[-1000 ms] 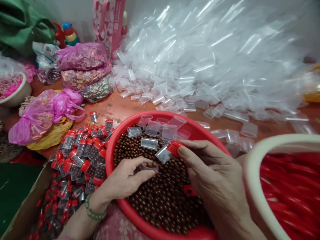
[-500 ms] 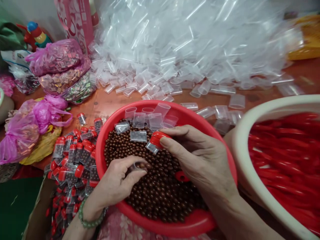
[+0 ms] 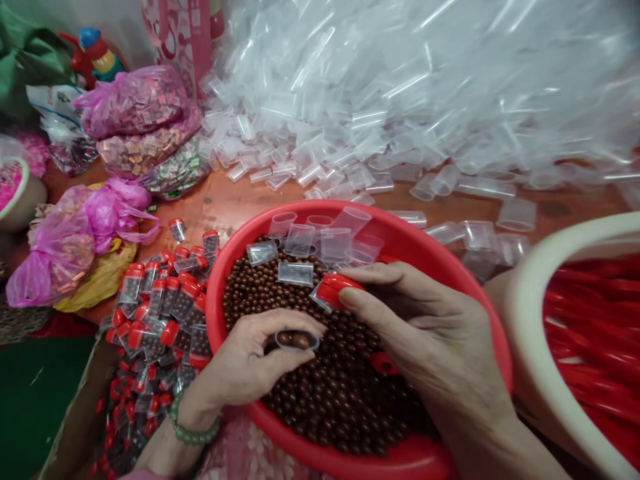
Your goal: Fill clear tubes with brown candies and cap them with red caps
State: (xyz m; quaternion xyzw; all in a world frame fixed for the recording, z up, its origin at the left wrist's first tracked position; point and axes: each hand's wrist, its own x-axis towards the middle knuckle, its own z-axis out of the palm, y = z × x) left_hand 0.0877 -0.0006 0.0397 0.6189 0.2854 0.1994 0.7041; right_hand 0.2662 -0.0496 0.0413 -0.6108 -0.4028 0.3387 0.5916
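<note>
My left hand (image 3: 273,350) wraps round a clear plastic tube (image 3: 299,340) whose open oval end faces up, with brown balls inside. Pinched between the thumb and fingers of my right hand (image 3: 430,333) is a red cap (image 3: 337,289) with a clear piece below it; the two hands are apart. Both are over a red basin (image 3: 483,320) full of small shiny brown balls (image 3: 345,393). Several empty clear tubes (image 3: 336,245) lie on the balls at the far side. A red piece with a hole (image 3: 384,363) lies among the balls, partly under my right hand.
Filled red-capped containers (image 3: 183,300) are heaped left of the basin, spilling into a box. A large pile of clear tubes (image 3: 400,100) covers the back. At right stands a cream tub (image 3: 525,313) of red plastic parts (image 3: 595,320). Pink bags (image 3: 135,107) sit at left.
The tube in my left hand has turned so its open end now faces the camera. My right hand still holds the red cap, now tilted. The view has shifted a little left.
</note>
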